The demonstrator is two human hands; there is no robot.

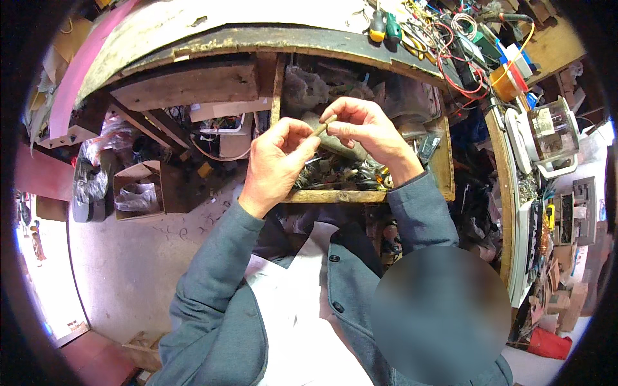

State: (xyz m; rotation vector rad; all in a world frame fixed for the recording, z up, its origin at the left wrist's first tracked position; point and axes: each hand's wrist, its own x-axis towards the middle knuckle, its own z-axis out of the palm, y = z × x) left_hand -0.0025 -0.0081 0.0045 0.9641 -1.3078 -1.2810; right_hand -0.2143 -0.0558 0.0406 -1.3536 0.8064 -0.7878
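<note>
Above an open wooden drawer (344, 196), both of my hands meet on a short, tan-olive stick-shaped piece (321, 128), whose exact kind I cannot make out. My left hand (273, 164) pinches its lower end between thumb and fingers. At the upper end, my right hand (370, 132) closes its thumb and fingertips round it. The piece is tilted, its upper end toward the right. Beneath the hands the drawer holds a jumble of small metal parts and tools, partly covered by the hands. A dark small device (427, 148) leans at the drawer's right side.
A workbench top (257, 14) runs along the far side, with screwdrivers (377, 27) and tangled wires (444, 38) at its right. A clear-walled appliance (552, 132) stands on the right. An open cardboard box (140, 174) sits on the floor at left.
</note>
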